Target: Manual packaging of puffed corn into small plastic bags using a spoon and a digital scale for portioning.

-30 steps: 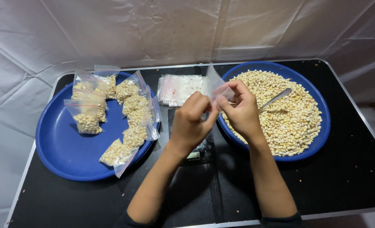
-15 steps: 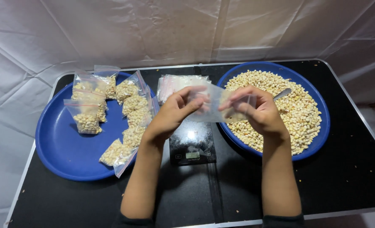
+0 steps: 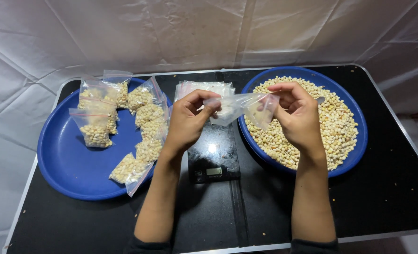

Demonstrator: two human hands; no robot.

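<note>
Between my two hands hangs a small clear plastic bag point(image 3: 241, 106), empty as far as I can see. My left hand point(image 3: 188, 120) pinches its left edge and my right hand point(image 3: 297, 113) pinches its right edge, pulling it apart above a black digital scale point(image 3: 213, 155). To the right stands a round blue tray point(image 3: 355, 150) heaped with pale kernels point(image 3: 336, 127). A metal spoon handle point(image 3: 320, 99) shows just beyond my right hand.
A second blue tray point(image 3: 68, 164) on the left holds several filled bags of kernels point(image 3: 145, 124). A stack of empty clear bags point(image 3: 204, 87) lies behind the scale. All rests on a black table point(image 3: 383, 197) with white sheeting behind it.
My hands have drawn apart and moved left from over the kernel tray, stretching the bag between them. The scale, hidden under my left hand a second ago, now shows.
</note>
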